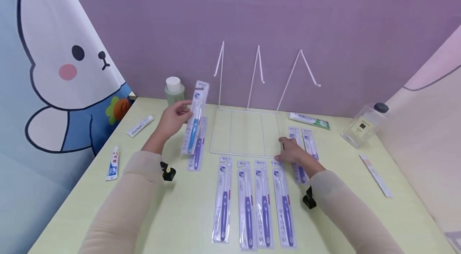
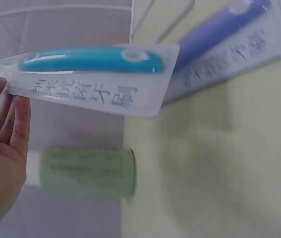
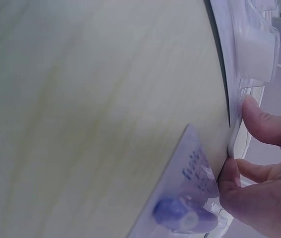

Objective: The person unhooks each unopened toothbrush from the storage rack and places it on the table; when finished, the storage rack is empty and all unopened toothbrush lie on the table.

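Observation:
My left hand (image 1: 174,118) pinches a packaged toothbrush (image 1: 195,126) with a blue handle, held tilted with its card top upward. In the left wrist view, thumb and fingers hold one edge of this clear pack (image 2: 95,84). Behind it lies a packaged purple toothbrush (image 1: 197,158), partly covered. A white wire rack (image 1: 247,110) with three upright hooked arms stands at the back. At its front right corner, my right hand (image 1: 291,151) grips the frame between thumb and fingers. Two purple toothbrush packs lie by that hand, one (image 1: 310,144) partly hidden by the arm.
Several purple toothbrush packs (image 1: 264,206) lie in a row before the rack. Small tubes (image 1: 113,164) lie at left, a green bottle (image 1: 175,93) stands behind my left hand. A toothpaste tube (image 1: 309,120), clear bottle (image 1: 363,126) and thin strip (image 1: 375,175) are at right.

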Motion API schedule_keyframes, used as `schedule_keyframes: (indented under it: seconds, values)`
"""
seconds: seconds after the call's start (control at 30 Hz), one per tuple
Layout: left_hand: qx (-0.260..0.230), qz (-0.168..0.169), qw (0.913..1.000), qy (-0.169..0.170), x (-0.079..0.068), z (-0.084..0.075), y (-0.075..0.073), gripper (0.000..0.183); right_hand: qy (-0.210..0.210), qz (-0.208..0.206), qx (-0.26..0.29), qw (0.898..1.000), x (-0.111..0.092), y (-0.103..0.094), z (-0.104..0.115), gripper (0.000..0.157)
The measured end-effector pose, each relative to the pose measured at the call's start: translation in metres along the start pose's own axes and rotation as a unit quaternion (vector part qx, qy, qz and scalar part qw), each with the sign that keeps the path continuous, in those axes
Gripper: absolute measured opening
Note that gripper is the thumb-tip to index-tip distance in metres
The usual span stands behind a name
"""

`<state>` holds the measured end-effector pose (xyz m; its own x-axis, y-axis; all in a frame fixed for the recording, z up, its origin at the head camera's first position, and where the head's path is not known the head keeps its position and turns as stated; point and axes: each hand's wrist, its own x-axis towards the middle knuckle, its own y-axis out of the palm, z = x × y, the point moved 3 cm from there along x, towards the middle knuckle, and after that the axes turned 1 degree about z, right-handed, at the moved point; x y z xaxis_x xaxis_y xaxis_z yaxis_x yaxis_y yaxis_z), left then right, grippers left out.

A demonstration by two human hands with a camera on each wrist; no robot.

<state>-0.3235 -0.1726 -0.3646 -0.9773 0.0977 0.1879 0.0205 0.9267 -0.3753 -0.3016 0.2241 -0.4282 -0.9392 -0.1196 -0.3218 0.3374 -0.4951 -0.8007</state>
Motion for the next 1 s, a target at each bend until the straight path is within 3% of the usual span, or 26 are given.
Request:
schedule_keyframes:
  seconds: [0.17,0.3,0.43,0.7,1.0]
  values:
    - [-0.025,0.023,0.9924,-0.119,-0.010,0.034,-0.013,0.042,0.004,0.001,-0.003,1.000,0.000,-0.001,0.003,0.083]
    - [-0.036,0.050,0.9750,-0.214,-0.020,0.062,-0.015,0.044,0.000,-0.001,-0.006,1.000,0.000,-0.002,0.003,0.084]
    - [-0.050,0.063,0.9595,-0.270,-0.027,0.082,-0.017,0.045,0.005,0.006,-0.006,1.000,-0.001,-0.001,0.002,0.084]
    - [-0.052,0.071,0.9535,-0.288,-0.025,0.092,-0.007,0.045,0.016,0.009,-0.005,1.000,-0.008,-0.005,-0.005,0.084]
    - [0.031,0.055,0.9577,-0.281,-0.035,0.092,-0.012,0.039,-0.003,0.010,-0.007,1.000,-0.003,0.001,-0.002,0.084]
